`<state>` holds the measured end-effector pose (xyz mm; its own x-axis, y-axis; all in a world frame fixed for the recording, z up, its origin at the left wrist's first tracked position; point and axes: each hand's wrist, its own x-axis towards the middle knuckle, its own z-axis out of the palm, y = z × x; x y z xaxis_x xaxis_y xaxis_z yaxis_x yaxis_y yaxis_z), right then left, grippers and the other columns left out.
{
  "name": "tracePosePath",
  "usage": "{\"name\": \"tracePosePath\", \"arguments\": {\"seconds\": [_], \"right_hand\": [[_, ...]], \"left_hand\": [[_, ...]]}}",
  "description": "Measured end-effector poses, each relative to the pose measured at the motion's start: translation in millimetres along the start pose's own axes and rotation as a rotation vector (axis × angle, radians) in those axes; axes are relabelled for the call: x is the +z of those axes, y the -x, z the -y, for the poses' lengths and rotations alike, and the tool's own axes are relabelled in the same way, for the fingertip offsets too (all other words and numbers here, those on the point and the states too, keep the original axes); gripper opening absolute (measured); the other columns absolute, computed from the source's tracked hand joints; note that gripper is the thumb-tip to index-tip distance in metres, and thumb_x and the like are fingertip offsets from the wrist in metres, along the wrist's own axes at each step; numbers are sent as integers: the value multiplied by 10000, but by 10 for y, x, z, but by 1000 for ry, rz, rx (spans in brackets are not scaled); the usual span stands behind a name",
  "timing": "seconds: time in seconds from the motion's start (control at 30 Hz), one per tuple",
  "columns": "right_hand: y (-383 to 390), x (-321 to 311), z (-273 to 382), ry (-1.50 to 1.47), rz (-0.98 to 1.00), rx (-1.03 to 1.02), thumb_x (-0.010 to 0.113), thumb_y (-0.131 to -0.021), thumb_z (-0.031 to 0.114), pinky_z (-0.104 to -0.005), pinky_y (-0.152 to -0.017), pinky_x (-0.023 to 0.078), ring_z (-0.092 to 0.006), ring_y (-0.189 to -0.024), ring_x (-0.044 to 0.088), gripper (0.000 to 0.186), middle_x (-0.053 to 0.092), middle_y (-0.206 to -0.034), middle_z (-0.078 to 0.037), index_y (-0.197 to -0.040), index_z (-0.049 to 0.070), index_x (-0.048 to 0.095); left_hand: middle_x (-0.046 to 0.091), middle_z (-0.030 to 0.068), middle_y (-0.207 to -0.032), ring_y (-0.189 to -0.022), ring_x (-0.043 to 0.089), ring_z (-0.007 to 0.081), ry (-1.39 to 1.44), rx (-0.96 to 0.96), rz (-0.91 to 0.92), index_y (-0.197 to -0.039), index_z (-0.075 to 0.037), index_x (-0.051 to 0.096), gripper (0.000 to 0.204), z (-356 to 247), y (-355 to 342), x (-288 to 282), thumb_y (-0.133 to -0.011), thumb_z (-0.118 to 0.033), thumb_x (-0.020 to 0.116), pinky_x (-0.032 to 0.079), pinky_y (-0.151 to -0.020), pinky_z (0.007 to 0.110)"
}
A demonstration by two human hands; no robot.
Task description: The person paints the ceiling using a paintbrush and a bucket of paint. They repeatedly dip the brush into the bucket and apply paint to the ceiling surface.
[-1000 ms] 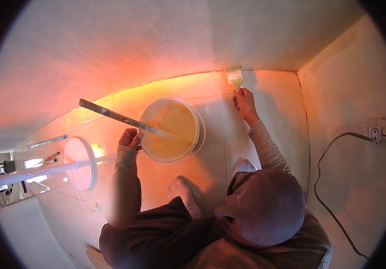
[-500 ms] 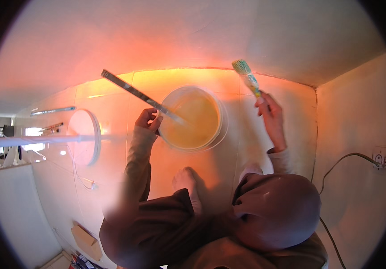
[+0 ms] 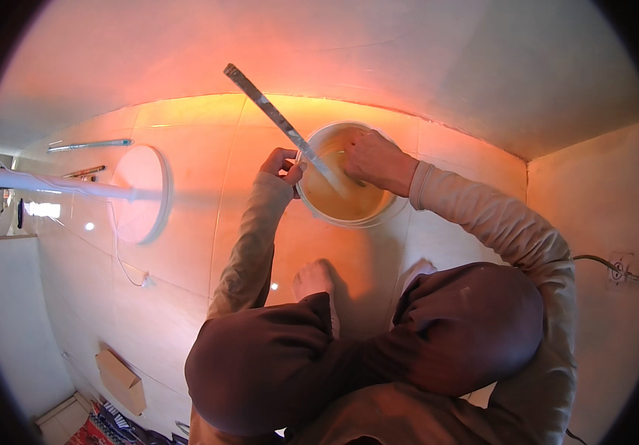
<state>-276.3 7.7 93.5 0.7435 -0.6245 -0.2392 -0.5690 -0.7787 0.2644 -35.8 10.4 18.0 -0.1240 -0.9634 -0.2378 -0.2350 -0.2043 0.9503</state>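
A white bucket (image 3: 330,219) of pale yellow liquid stands on tiled flooring before me. A long, paint-smeared flat stick (image 3: 264,104) leans in it, rising up to the left. My left hand (image 3: 284,167) grips the bucket's left rim beside the stick, fingers curled. My right hand (image 3: 371,159) is down inside the bucket on the right, closed round the paintbrush, whose bristles and handle are hidden by hand and bucket. My bare feet (image 3: 312,285) are just below the bucket, between my sleeved arms.
A white stand with a round base (image 3: 137,219) lies at the left with its cable. Thin rods (image 3: 89,144) lie behind it. A wall (image 3: 482,67) runs beyond the bucket, another at the right with a socket (image 3: 617,272) and cord. A cardboard piece (image 3: 119,382) lies lower left.
My right hand has left the wall edge with the brush and moved left and down into the bucket. The view has shifted, while my left hand stays on the rim.
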Motion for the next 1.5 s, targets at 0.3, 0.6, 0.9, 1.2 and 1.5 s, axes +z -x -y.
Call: {"name": "tracePosePath", "arguments": {"seconds": [0.3, 0.6, 0.9, 1.2, 1.5], "right_hand": [[-16, 278, 46, -58, -36, -8, 711, -760, 91, -371, -733, 521, -248, -888, 660, 38, 657, -859, -72, -737, 115, 694], [193, -519, 23, -35, 12, 105, 685, -796, 80, -369, -744, 507, -230, -1005, 617, 86, 644, -995, -41, -862, 113, 731], [243, -338, 130, -48, -43, 138, 676, -819, 102, -382, -742, 480, -229, -982, 602, 70, 606, -959, -36, -880, 112, 708], [1286, 68, -38, -1118, -346, 619, 645, -877, 72, -356, -772, 517, -211, -976, 641, 196, 659, -1093, -92, -1072, 60, 665], [1416, 479, 187, -2006, -310, 703, 658, -915, 83, -241, -669, 455, -90, -796, 593, 303, 679, -993, -42, -1187, 54, 529]], "left_hand": [[656, 86, -857, -606, 659, 164, 11, -37, 26, -1158, -31, 600, 268, 14, -29, 1, -939, -142, 707, 568, -475, 308], [655, 78, -846, -620, 658, 155, 29, -5, 6, -1151, -29, 603, 246, 27, 74, -90, -945, -124, 697, 562, -474, 297], [643, 78, -836, -616, 659, 164, -20, 36, -12, -1140, -11, 606, 223, -115, 76, -52, -964, -128, 678, 579, -493, 308], [647, 83, -884, -665, 679, 173, 10, 49, 6, -1151, -13, 580, 239, 31, 52, -14, -960, -127, 669, 619, -516, 337], [661, 82, -887, -681, 697, 175, 46, 19, -48, -1162, 1, 578, 242, 111, 78, -1, -976, -133, 656, 614, -525, 322]]}}
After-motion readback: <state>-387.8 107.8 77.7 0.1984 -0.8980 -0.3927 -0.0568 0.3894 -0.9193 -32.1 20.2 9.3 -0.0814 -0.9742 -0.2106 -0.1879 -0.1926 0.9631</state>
